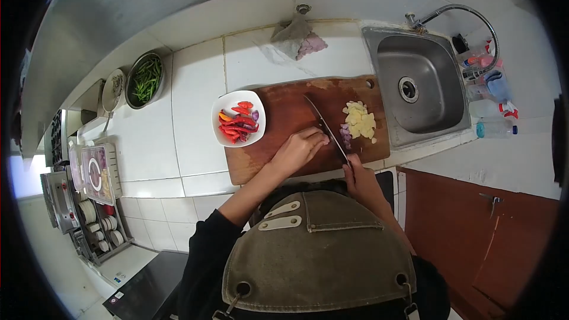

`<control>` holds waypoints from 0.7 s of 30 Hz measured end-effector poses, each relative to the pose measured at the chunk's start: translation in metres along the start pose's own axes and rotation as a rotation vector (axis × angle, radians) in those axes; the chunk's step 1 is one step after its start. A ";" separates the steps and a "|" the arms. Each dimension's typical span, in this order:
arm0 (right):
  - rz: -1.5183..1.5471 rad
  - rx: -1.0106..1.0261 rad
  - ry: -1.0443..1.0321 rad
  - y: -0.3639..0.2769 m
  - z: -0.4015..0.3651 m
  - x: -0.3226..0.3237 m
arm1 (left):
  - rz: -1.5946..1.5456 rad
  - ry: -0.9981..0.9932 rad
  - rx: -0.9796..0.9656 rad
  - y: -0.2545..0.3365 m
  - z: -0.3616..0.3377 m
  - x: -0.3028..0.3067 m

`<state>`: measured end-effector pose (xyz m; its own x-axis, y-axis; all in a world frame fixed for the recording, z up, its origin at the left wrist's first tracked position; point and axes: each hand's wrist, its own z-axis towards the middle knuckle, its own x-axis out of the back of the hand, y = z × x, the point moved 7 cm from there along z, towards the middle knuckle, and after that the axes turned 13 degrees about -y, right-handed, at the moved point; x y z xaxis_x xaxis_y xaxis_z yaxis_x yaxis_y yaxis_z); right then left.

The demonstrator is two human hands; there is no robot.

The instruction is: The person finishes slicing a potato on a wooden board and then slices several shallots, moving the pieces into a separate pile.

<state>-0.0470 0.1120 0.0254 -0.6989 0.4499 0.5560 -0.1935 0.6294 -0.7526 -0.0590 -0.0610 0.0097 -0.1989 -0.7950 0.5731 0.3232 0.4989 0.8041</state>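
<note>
My right hand (358, 173) grips a kitchen knife (328, 127) by its dark handle, the long blade slanting away to the upper left over a wooden cutting board (284, 106). Beside the blade, my left hand (301, 149) is closed with curled fingertips on a small purplish piece that looks like a shallot (325, 140), mostly hidden by the fingers. Just right of the knife lie purple shallot slices (345, 133), against a pile of pale yellow slices (360, 122), probably garlic. A white bowl (220, 106) with red chillies (238, 124) and a purple shallot stands at the board's left edge.
A steel sink (388, 83) with a flexible faucet (474, 12) adjoins the board on the right, bottles (495, 128) beyond it. Cloths (299, 38) hang on the back wall. To the left are a metal bowl of green chillies (146, 80) and a lidded plastic container (98, 172).
</note>
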 end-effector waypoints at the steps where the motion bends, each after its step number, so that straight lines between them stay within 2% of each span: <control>1: -0.001 -0.012 -0.011 0.001 0.004 -0.002 | 0.006 0.002 -0.006 0.001 0.000 0.000; 9: -0.027 0.063 0.017 0.001 0.019 -0.003 | 0.007 0.006 0.012 -0.001 -0.002 -0.001; 11: -0.013 -0.015 -0.007 0.001 0.009 -0.001 | 0.010 0.010 0.023 -0.003 -0.002 -0.001; 18: -0.014 -0.025 -0.025 0.005 0.012 -0.006 | -0.008 0.024 -0.009 -0.001 -0.002 0.000; 21: -0.048 0.035 0.007 0.009 0.024 -0.010 | -0.006 0.018 -0.019 0.001 -0.002 0.000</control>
<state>-0.0586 0.0983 0.0046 -0.6833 0.4242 0.5943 -0.2513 0.6276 -0.7369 -0.0570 -0.0610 0.0105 -0.1838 -0.8041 0.5654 0.3392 0.4879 0.8043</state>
